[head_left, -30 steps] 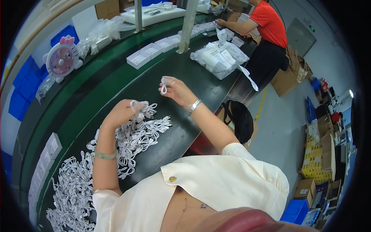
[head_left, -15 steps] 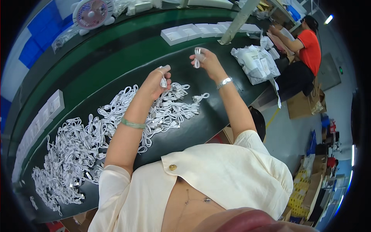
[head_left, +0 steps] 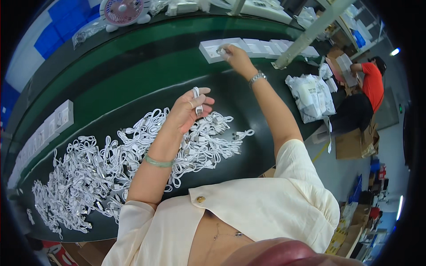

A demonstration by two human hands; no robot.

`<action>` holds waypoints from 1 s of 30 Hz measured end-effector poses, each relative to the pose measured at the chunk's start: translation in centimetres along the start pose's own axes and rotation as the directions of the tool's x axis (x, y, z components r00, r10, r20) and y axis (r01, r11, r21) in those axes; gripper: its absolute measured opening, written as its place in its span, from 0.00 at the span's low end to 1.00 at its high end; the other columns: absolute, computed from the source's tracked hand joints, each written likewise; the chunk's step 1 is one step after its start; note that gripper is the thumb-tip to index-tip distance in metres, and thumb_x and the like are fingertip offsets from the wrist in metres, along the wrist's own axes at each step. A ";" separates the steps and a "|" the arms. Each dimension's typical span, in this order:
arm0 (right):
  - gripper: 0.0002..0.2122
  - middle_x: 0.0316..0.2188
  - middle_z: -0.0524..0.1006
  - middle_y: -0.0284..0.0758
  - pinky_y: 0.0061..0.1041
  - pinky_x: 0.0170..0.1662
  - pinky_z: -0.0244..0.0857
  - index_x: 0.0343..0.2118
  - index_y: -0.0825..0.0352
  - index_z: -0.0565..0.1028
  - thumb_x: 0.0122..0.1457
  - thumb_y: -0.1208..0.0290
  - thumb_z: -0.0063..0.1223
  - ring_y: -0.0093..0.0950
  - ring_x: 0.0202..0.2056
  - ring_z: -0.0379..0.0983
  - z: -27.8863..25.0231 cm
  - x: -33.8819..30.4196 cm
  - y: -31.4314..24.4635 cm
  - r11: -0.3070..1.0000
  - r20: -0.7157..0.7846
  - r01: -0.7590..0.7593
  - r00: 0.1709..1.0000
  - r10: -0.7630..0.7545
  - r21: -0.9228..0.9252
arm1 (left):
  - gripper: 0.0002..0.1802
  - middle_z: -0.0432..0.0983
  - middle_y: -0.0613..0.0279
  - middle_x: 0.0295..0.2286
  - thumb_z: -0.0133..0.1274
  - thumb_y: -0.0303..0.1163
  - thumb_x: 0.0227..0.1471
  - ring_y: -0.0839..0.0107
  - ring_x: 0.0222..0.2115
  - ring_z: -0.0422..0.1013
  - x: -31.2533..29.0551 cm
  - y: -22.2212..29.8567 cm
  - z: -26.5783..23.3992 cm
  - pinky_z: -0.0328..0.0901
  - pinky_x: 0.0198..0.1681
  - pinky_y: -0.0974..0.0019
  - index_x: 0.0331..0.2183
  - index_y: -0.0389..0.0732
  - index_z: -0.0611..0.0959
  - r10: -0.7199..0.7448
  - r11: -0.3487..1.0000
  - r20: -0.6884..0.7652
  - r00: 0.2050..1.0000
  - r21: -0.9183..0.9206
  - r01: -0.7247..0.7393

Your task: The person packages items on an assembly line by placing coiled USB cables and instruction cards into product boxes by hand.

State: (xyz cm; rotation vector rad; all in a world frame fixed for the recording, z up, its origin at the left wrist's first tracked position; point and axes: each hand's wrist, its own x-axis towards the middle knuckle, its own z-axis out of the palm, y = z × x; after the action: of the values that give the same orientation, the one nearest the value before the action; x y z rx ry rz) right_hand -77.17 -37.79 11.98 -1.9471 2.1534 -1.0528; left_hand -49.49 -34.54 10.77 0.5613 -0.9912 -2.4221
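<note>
My left hand (head_left: 191, 108) is closed around a white bundled USB cable (head_left: 196, 95), its metal plug showing below the fingers. It hovers over a big heap of similar white cables (head_left: 88, 177) spread along the dark table. My right hand (head_left: 235, 56) reaches to a row of open white boxes (head_left: 209, 49) at the far side, fingers pinched on a white cable (head_left: 221, 52) at the nearest box, mostly hidden by the hand. One loose cable (head_left: 244, 134) lies just right of the heap.
More white boxes (head_left: 57, 119) line the left side of the green belt (head_left: 133, 57). A metal post (head_left: 306, 37) rises beyond the right-hand boxes. White plastic bags (head_left: 310, 97) lie at the right, near a co-worker in red (head_left: 373, 84). A pink fan (head_left: 123, 9) stands at the back.
My right hand has moved away from me, carrying its cable from above the table to the white box. My left hand has shifted slightly nearer, its cable still held.
</note>
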 end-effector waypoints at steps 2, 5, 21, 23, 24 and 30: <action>0.09 0.32 0.76 0.42 0.32 0.37 0.66 0.36 0.65 0.75 0.52 0.70 0.51 0.40 0.33 0.73 0.9 2.8 0.8 0.992 0.022 0.093 0.996 -0.091 -0.080 | 0.16 0.70 0.59 0.29 0.47 0.28 0.53 0.79 0.19 0.63 -0.1 0.1 -0.7 0.57 0.19 0.78 0.44 0.36 0.70 -0.010 1.000 0.025 1.000 -0.015 0.010; 0.11 0.31 0.76 0.42 0.30 0.39 0.65 0.38 0.63 0.75 0.51 0.71 0.51 0.40 0.34 0.72 2.2 5.5 1.2 0.979 0.062 0.082 0.996 -0.071 -0.185 | 0.14 0.66 0.64 0.25 0.47 0.30 0.53 0.82 0.17 0.56 -0.3 0.0 -0.8 0.49 0.16 0.79 0.43 0.37 0.70 0.008 0.999 -0.031 0.999 -0.053 -0.010; 0.18 0.28 0.77 0.43 0.29 0.34 0.66 0.32 0.70 0.77 0.52 0.56 0.50 0.36 0.30 0.74 2.9 1.9 -6.4 0.989 0.232 -0.045 0.973 0.012 0.139 | 0.23 0.67 0.47 0.42 0.44 0.20 0.51 0.61 0.39 0.70 0.4 -0.1 -0.6 0.68 0.44 0.63 0.50 0.30 0.60 0.244 0.956 -0.237 0.940 -0.103 -0.274; 0.21 0.28 0.77 0.40 0.28 0.35 0.66 0.32 0.70 0.76 0.53 0.52 0.48 0.31 0.29 0.74 2.3 -1.1 -10.1 0.962 0.381 -0.052 0.923 -0.057 0.269 | 0.24 0.67 0.48 0.41 0.44 0.19 0.51 0.62 0.40 0.70 0.5 -0.1 -0.6 0.68 0.44 0.63 0.51 0.31 0.59 0.279 0.952 -0.246 0.928 -0.057 -0.301; 0.19 0.29 0.77 0.38 0.26 0.37 0.66 0.33 0.71 0.76 0.53 0.56 0.50 0.29 0.30 0.73 2.6 -2.6 -11.1 0.961 0.431 -0.009 0.895 -0.115 0.276 | 0.25 0.67 0.48 0.41 0.44 0.19 0.51 0.63 0.40 0.70 0.5 -0.3 -0.5 0.68 0.44 0.64 0.51 0.31 0.59 0.318 0.943 -0.254 0.914 -0.011 -0.331; 0.11 0.23 0.76 0.36 0.20 0.30 0.65 0.34 0.71 0.75 0.54 0.67 0.52 0.21 0.22 0.70 3.1 -3.6 -11.9 0.834 0.430 -0.208 0.902 -0.039 0.511 | 0.39 0.65 0.49 0.46 0.51 0.23 0.49 0.65 0.45 0.66 1.0 -1.2 -1.3 0.61 0.49 0.68 0.57 0.32 0.49 0.364 0.921 -0.143 0.920 0.203 -0.333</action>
State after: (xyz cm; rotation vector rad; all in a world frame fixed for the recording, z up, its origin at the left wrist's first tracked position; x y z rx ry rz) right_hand -64.71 -35.59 14.25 -1.5973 1.4775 -0.9696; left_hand -49.93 -35.04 8.87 0.5917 -1.1266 -1.9472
